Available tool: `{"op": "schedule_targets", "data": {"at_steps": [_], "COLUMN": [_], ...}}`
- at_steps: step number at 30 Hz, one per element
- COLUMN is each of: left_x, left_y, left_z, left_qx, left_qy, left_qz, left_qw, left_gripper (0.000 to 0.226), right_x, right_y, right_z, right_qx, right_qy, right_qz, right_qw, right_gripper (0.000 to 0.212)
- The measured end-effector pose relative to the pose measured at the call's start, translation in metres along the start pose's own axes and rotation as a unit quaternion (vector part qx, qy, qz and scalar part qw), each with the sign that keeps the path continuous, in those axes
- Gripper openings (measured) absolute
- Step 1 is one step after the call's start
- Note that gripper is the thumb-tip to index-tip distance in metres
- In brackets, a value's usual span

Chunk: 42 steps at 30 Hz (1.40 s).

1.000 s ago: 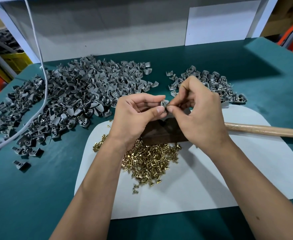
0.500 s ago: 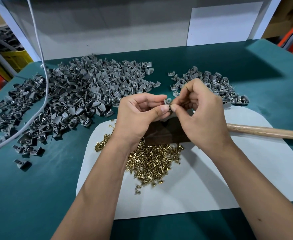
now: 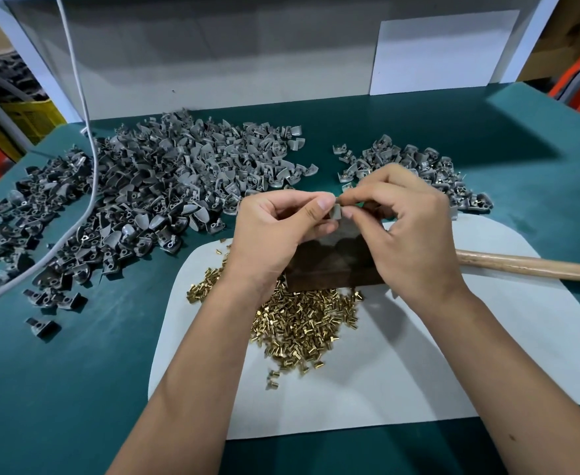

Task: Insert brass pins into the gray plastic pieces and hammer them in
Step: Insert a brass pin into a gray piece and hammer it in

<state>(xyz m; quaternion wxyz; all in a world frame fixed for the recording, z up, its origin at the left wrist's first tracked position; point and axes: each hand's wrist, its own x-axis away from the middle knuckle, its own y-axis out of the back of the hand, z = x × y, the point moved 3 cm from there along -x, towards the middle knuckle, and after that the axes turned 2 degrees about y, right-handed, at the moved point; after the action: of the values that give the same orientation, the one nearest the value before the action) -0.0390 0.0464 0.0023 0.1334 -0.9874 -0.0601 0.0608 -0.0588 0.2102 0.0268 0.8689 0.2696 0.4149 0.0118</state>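
My left hand (image 3: pixel 274 231) pinches a small gray plastic piece (image 3: pixel 335 213) between thumb and fingers above a dark wooden block (image 3: pixel 329 269). My right hand (image 3: pixel 405 221) meets it from the right, fingertips pinched at the piece's top; any brass pin there is hidden. A heap of brass pins (image 3: pixel 302 320) lies on the white sheet (image 3: pixel 418 354) just below the block. The hammer's wooden handle (image 3: pixel 535 269) pokes out to the right behind my right hand.
A large pile of gray plastic pieces (image 3: pixel 151 193) covers the green table (image 3: pixel 58 371) at left. A smaller pile (image 3: pixel 418 166) lies at the back right. A white cable (image 3: pixel 86 186) runs across the left pile. A white wall panel stands behind.
Both hands have stayed together over the block; the fingers have shifted slightly on the gray piece. The view has tilted a little.
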Motion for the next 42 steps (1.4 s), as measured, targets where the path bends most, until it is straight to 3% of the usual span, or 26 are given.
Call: {"op": "schedule_targets", "data": {"at_steps": [7, 12, 26, 36, 42], "left_x": [0.0, 0.0, 0.001, 0.004, 0.006], "left_y": [-0.004, -0.006, -0.007, -0.011, -0.015], "left_z": [-0.001, 0.004, 0.005, 0.003, -0.002], "left_qx": [-0.147, -0.147, -0.154, -0.2, -0.287], "left_qy": [-0.08, -0.073, -0.048, -0.044, -0.075], "left_qz": [-0.024, -0.059, -0.063, -0.061, -0.026], "left_qw": [0.986, 0.985, 0.985, 0.977, 0.955], "left_gripper": [0.029, 0.018, 0.017, 0.027, 0.024], "right_x": [0.0, 0.001, 0.004, 0.005, 0.002], "right_y": [-0.002, -0.005, -0.007, -0.009, -0.006], "right_z": [-0.007, -0.009, -0.004, -0.001, -0.006], "right_qx": [-0.008, -0.016, 0.058, 0.067, 0.037], "right_qy": [-0.073, -0.085, -0.023, -0.034, -0.059], "right_qz": [-0.007, 0.008, 0.017, 0.03, 0.041], "right_qw": [0.997, 0.996, 0.998, 0.997, 0.997], "right_gripper": [0.004, 0.006, 0.003, 0.006, 0.006]}}
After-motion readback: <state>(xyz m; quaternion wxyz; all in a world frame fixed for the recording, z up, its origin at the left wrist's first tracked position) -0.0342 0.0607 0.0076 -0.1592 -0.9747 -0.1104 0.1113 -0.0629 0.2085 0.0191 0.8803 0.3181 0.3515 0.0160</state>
